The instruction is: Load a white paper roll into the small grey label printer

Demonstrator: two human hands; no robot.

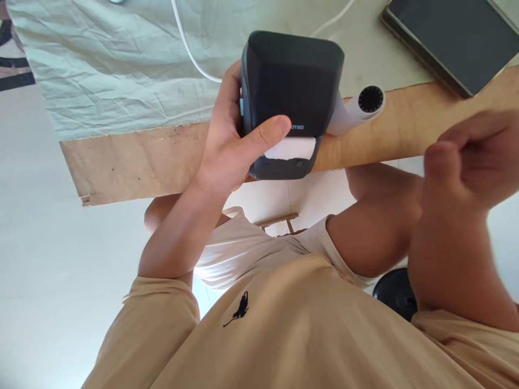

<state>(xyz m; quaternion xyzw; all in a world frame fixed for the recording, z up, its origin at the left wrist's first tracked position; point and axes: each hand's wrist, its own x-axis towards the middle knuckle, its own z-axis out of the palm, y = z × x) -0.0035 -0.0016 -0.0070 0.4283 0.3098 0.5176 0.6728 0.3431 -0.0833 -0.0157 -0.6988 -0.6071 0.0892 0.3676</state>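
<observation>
My left hand (233,143) grips a black box-shaped printer (292,86) at the table's near edge, thumb across its front beside a white paper strip (290,148) coming out of the slot. A white paper roll (359,108) lies just right of the printer, partly behind it. My right hand (470,156) hovers at the right, off the table, fingers curled and pinched together; what it holds, if anything, is hidden.
A wooden table (133,162) carries a pale green cloth (113,65). A white cable (186,46) runs over the cloth behind the printer. A dark tablet (454,38) lies at the back right. A black round object (395,292) shows by my right arm.
</observation>
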